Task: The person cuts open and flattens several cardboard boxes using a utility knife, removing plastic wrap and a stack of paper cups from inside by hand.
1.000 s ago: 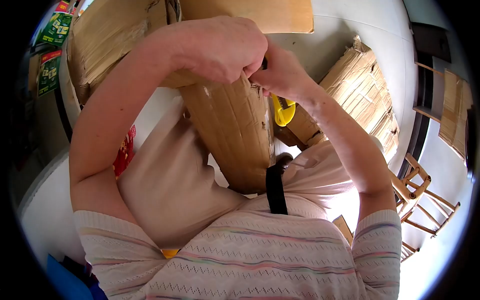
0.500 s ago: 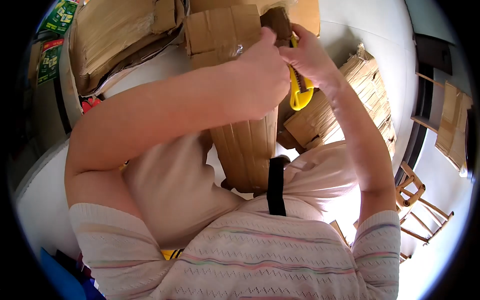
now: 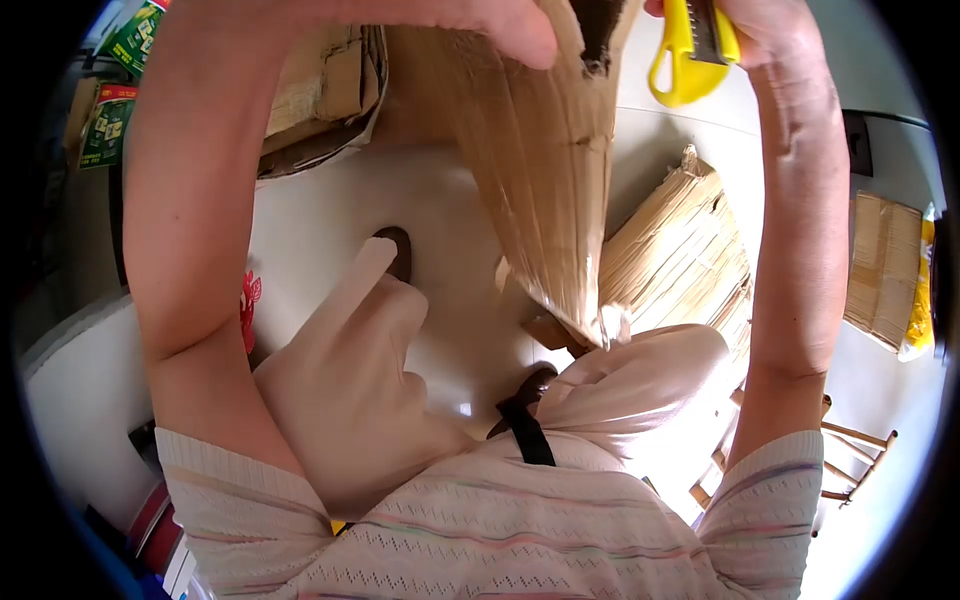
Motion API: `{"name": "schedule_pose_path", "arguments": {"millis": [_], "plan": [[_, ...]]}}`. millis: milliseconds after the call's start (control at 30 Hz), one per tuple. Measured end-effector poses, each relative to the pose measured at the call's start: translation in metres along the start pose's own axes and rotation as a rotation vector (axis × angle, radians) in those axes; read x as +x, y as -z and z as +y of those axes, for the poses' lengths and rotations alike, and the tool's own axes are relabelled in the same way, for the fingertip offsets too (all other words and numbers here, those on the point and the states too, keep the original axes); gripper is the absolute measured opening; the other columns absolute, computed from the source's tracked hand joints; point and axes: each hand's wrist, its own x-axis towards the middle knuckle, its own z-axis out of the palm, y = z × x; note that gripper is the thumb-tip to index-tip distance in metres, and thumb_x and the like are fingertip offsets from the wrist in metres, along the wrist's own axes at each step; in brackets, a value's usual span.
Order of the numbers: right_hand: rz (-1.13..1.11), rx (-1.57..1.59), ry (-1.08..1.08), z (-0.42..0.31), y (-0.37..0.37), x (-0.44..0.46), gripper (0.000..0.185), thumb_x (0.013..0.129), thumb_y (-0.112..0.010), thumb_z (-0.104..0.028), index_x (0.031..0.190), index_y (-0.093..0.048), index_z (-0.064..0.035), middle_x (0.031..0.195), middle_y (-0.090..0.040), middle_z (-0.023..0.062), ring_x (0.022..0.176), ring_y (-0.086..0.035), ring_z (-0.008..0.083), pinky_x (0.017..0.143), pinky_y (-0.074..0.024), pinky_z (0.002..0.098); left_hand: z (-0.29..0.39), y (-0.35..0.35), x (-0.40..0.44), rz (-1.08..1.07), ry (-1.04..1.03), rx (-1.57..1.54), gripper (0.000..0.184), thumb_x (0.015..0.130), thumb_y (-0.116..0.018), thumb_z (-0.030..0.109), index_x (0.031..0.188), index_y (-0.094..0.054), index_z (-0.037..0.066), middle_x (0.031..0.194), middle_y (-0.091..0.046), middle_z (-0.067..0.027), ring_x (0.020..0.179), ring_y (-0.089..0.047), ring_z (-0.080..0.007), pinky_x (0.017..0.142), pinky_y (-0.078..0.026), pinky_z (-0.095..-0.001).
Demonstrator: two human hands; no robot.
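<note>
A brown cardboard box (image 3: 530,150) hangs tilted in front of me, its lower end near my knee and a dark opening at its top edge. My left hand (image 3: 500,25) grips its upper part at the top of the view; one finger lies over the cardboard, the others are cut off or hidden. To the right, my right hand (image 3: 765,30) is closed around a yellow utility knife (image 3: 685,75), whose looped end points down beside the box. Loose clear tape (image 3: 612,325) shows at the box's lower end.
Flattened cardboard (image 3: 680,250) leans on the right, and more cardboard (image 3: 320,90) lies at the upper left. A wooden stool (image 3: 860,450) stands at the lower right. Another cardboard piece (image 3: 882,270) is at the far right. My shoes rest on the pale floor (image 3: 330,210).
The box has been raised and tilted, with its lower end swung right. My hands have moved up and apart; the knife has moved up and right with my right hand.
</note>
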Motion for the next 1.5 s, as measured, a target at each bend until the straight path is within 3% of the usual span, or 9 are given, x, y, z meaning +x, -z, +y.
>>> {"name": "schedule_pose_path", "arguments": {"millis": [167, 200, 233, 467, 567, 600, 767, 1067, 1500], "plan": [[0.237, -0.157, -0.061, 0.054, -0.031, -0.002, 0.057, 0.08, -0.068, -0.01, 0.123, -0.037, 0.0094, 0.076, -0.061, 0.0107, 0.053, -0.057, 0.0123, 0.045, -0.05, 0.0235, -0.021, -0.042, 0.012, -0.13, -0.001, 0.014, 0.023, 0.058, -0.073, 0.022, 0.068, -0.065, 0.002, 0.067, -0.061, -0.0112, 0.08, -0.059, -0.0264, 0.085, -0.035, -0.0398], [0.292, -0.26, -0.265, 0.058, -0.035, 0.0, 0.057, 0.077, -0.068, -0.009, 0.123, -0.039, 0.0066, 0.077, -0.061, 0.0119, 0.056, -0.057, 0.0142, 0.047, -0.0494, 0.0269, -0.027, -0.052, 0.014, -0.148, 0.027, 0.021, 0.025, 0.057, -0.073, 0.022, 0.07, -0.066, 0.003, 0.07, -0.062, -0.0121, 0.082, -0.06, -0.0273, 0.086, -0.036, -0.0422], [0.264, -0.308, -0.225, 0.074, -0.035, -0.012, 0.043, 0.089, -0.054, -0.019, 0.126, -0.041, -0.0006, 0.073, -0.054, 0.0071, 0.044, -0.053, 0.0125, 0.041, -0.0476, 0.0265, -0.033, -0.061, 0.017, -0.168, 0.052, 0.026, 0.026, 0.055, -0.073, 0.023, 0.071, -0.067, 0.003, 0.072, -0.063, -0.0131, 0.084, -0.06, -0.0283, 0.087, -0.037, -0.0446], [0.077, -0.444, -0.532, 0.088, -0.032, -0.096, 0.042, 0.095, -0.042, -0.017, 0.136, -0.038, -0.0094, 0.07, -0.057, 0.0085, 0.046, -0.056, 0.0125, 0.045, -0.0507, 0.0274, -0.064, -0.079, 0.024, -0.327, 0.133, -0.032, 0.029, 0.051, -0.072, 0.026, 0.072, -0.069, 0.007, 0.077, -0.065, -0.0141, 0.089, -0.06, -0.0305, 0.083, -0.042, -0.057], [-0.053, -0.483, -0.484, 0.09, -0.04, -0.1, 0.041, 0.095, -0.044, -0.017, 0.135, -0.039, -0.0091, 0.063, -0.057, 0.0116, 0.045, -0.056, 0.014, 0.048, -0.0489, 0.0316, -0.067, -0.091, 0.03, -0.334, 0.124, -0.034, 0.03, 0.05, -0.073, 0.027, 0.069, -0.069, 0.005, 0.073, -0.064, -0.0142, 0.084, -0.061, -0.029, 0.079, -0.046, -0.0503], [-0.081, -0.538, -0.464, 0.089, -0.043, -0.097, 0.039, 0.094, -0.044, -0.016, 0.132, -0.041, -0.0085, 0.062, -0.058, 0.0165, 0.048, -0.058, 0.024, 0.052, -0.0473, 0.0382, -0.067, -0.092, 0.031, -0.343, 0.136, -0.055, 0.029, 0.05, -0.074, 0.027, 0.069, -0.069, 0.005, 0.072, -0.064, -0.0144, 0.082, -0.062, -0.0285, 0.077, -0.047, -0.0479], [-0.166, -0.748, -0.288, 0.109, -0.044, -0.087, 0.04, 0.095, -0.043, -0.019, 0.135, -0.039, -0.0121, 0.059, -0.053, 0.0078, 0.043, -0.053, 0.0144, 0.044, -0.047, 0.0298, -0.068, -0.091, 0.028, -0.357, 0.106, -0.106, 0.026, 0.051, -0.074, 0.022, 0.07, -0.069, 0.005, 0.07, -0.064, -0.0147, 0.076, -0.063, -0.0267, 0.065, -0.049, -0.0382], [-0.274, -0.99, -0.368, 0.128, -0.069, -0.062, 0.031, 0.093, -0.041, -0.014, 0.124, -0.041, -0.0117, 0.064, -0.059, 0.0174, 0.055, -0.06, 0.032, 0.054, -0.0477, 0.0414, -0.052, -0.128, 0.025, -0.312, 0.124, 0.212, 0.02, 0.059, -0.069, 0.017, 0.075, -0.07, 0.006, 0.081, -0.067, -0.0128, 0.083, -0.064, -0.0274, 0.088, -0.036, -0.0529], [-0.313, -1.032, -0.572, 0.207, -0.126, -0.106, 0.059, 0.082, -0.043, -0.003, 0.139, -0.025, -0.0057, 0.088, -0.062, 0.0229, 0.082, -0.063, 0.0368, 0.071, -0.0509, 0.0446, -0.063, -0.201, -0.002, -0.382, 0.183, 0.103, 0.01, 0.056, -0.057, 0.002, 0.053, -0.054, 0.01, 0.066, -0.054, -0.0037, 0.083, -0.053, -0.0218, 0.085, -0.034, -0.0412]]}}
